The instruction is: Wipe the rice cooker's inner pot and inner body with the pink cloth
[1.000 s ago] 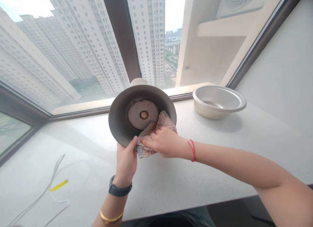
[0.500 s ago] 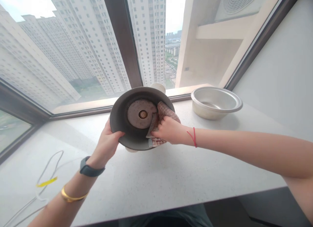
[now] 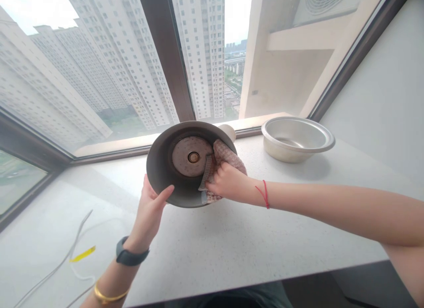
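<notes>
A round grey cooker body (image 3: 162, 166) is tilted toward me above the white counter, its inside showing a heating plate (image 3: 190, 155) with a brass centre. My left hand (image 3: 150, 211) grips its lower left rim, thumb inside. My right hand (image 3: 228, 182) presses a pinkish checked cloth (image 3: 225, 155) against the inner right wall, fingers closed on it.
A metal inner pot (image 3: 296, 140) stands on the white counter (image 3: 232, 250) at the right by the window. A white cable (image 3: 66, 259) with a yellow tag lies at the left. The window sill and glass run behind; a white wall rises on the right.
My left hand has shifted along the lower rim, from the bottom to the left and back toward the lower left. The cooker body turned slightly, and the cloth moved up along the inner right wall.
</notes>
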Motion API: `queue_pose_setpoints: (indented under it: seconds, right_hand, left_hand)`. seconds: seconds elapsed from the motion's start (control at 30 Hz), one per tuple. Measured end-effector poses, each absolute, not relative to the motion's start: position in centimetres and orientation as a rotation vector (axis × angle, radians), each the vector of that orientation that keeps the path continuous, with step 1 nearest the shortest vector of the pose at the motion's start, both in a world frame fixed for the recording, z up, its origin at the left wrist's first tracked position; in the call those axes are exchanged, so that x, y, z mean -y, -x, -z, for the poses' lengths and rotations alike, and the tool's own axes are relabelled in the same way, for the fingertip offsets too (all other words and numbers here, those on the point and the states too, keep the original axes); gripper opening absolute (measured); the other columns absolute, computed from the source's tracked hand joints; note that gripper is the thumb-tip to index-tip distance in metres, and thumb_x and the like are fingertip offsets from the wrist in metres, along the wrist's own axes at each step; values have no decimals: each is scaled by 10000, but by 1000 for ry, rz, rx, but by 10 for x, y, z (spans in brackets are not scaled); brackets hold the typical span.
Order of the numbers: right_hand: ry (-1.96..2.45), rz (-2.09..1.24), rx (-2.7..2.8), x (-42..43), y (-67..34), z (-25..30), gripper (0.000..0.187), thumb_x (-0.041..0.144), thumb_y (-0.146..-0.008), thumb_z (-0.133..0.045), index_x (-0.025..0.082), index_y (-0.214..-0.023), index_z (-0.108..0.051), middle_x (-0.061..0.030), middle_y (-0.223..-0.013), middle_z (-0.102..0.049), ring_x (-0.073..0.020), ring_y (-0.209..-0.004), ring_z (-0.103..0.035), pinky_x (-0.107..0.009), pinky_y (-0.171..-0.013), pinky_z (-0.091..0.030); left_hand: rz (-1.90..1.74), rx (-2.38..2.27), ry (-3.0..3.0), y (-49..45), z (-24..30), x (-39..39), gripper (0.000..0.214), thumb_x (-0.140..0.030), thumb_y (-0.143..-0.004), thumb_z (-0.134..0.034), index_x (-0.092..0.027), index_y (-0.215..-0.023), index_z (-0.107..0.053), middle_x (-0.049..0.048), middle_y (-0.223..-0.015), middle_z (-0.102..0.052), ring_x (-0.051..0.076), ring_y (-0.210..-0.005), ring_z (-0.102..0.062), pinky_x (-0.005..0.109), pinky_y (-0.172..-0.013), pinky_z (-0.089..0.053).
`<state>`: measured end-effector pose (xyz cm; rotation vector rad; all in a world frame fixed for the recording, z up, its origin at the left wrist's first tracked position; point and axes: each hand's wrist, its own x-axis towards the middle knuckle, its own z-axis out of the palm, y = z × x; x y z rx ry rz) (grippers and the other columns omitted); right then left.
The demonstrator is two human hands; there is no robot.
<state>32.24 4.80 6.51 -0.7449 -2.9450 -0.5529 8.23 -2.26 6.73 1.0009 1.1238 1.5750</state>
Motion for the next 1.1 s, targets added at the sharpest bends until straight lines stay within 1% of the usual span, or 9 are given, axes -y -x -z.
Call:
queue_pose_setpoints:
  seconds: [0.07, 0.13, 0.23, 0.33, 0.47, 0.57, 0.73, 0.83, 1.1]
  right_hand:
    - [752, 541, 2956, -46, -322, -66, 236, 112, -957, -478, 161, -917, -706, -112, -753, -726, -204, -675, -602, -386, -733, -353]
    - [771, 529, 2960, -45, -321, -67, 215, 112, -946, -500, 160, -924, -708, -124, -772, -734, -209, -683, -616, -385, -728, -352]
    - [803, 533, 2973, -42, -320, -69, 201, 120, -942, -517, 158, -940, -714, -143, -805, -741, -230, -715, -638, -389, -719, -355]
    - [819, 528, 2980, -40, -319, -69, 204, 125, -945, -519, 160, -959, -720, -152, -835, -748, -242, -743, -649, -387, -712, -361]
    - [830, 530, 2996, -40, -320, -68, 237, 139, -963, -499, 170, -1007, -730, -155, -862, -750, -254, -767, -661, -394, -717, -369]
    - [840, 536, 3023, -40, -321, -69, 269, 146, -976, -475, 175, -1046, -733, -158, -873, -751, -265, -775, -672, -403, -718, -377]
    - [830, 509, 3003, -41, -321, -68, 250, 149, -966, -498, 167, -1037, -737, -160, -870, -753, -259, -778, -669, -415, -745, -396]
    - [831, 470, 2979, -41, -322, -68, 232, 140, -956, -509, 164, -1010, -734, -149, -843, -751, -244, -756, -661, -413, -748, -402]
    - [846, 495, 2987, -41, -321, -69, 210, 139, -943, -531, 172, -1000, -730, -143, -853, -751, -246, -776, -652, -423, -763, -401]
  left_hand:
    - [-1530, -1096, -848, -92, -52, 38, 671, -221, -794, -830, -297, -1406, -565, 80, -1426, -610, 292, -1398, -497, 426, -1141, -440]
    - [-1521, -1064, -677, -101, -41, 47, 549, -234, -822, -802, -289, -1336, -618, 67, -1431, -605, 277, -1416, -480, 414, -1160, -423]
    - [-1495, -1022, -446, -110, -33, 52, 436, -206, -806, -800, -234, -1222, -673, 74, -1400, -627, 265, -1405, -496, 390, -1164, -424]
    - [-1482, -1004, -373, -116, -32, 50, 363, -181, -781, -812, -192, -1125, -696, 83, -1354, -656, 258, -1370, -532, 356, -1132, -459]
    - [-1490, -997, -379, -119, -31, 48, 274, -189, -753, -836, -206, -999, -716, 63, -1300, -685, 245, -1317, -573, 325, -1054, -514]
    - [-1501, -974, -412, -121, -29, 48, 279, -202, -751, -849, -228, -998, -723, 49, -1299, -685, 227, -1272, -598, 317, -1021, -527]
    - [-1507, -978, -410, -122, -25, 46, 329, -192, -747, -854, -263, -1044, -731, 30, -1291, -685, 207, -1237, -612, 324, -1029, -517]
    - [-1519, -986, -409, -123, -24, 44, 397, -184, -749, -848, -287, -1113, -727, 24, -1312, -676, 207, -1257, -600, 333, -1058, -499]
    - [-1595, -976, -418, -131, -26, 42, 469, -134, -772, -817, -310, -1194, -709, 15, -1374, -655, 228, -1329, -560, 379, -1154, -431]
